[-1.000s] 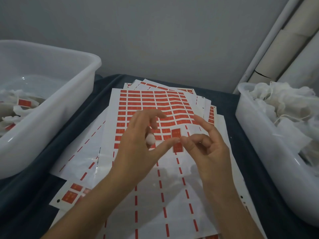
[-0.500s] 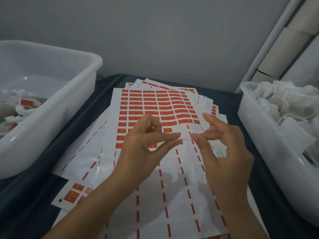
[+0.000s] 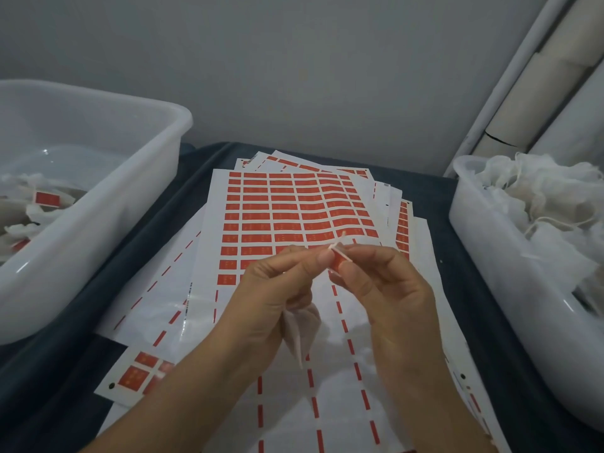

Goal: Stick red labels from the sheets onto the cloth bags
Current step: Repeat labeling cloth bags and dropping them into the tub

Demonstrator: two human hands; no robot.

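A stack of white label sheets (image 3: 294, 210) with rows of red labels lies on the dark table in front of me. My left hand (image 3: 277, 299) holds a small white cloth bag (image 3: 302, 328) that hangs below its palm, and its fingertips pinch the bag's string near the top. My right hand (image 3: 389, 289) pinches a red label (image 3: 338, 260) folded round that string, right against the left fingertips. Both hands hover above the sheets' peeled lower half.
A white tub (image 3: 98, 204) on the left holds bags with red labels (image 3: 47, 198). A second white tub (image 3: 483, 243) on the right is heaped with plain cloth bags (image 3: 539, 197). Pale rolls (image 3: 536, 93) lean in the right corner. A grey wall stands behind.
The red label has left the sheet and come up between my fingertips. Both hands rose a little and closed together, and the cloth bag now hangs below my left palm.
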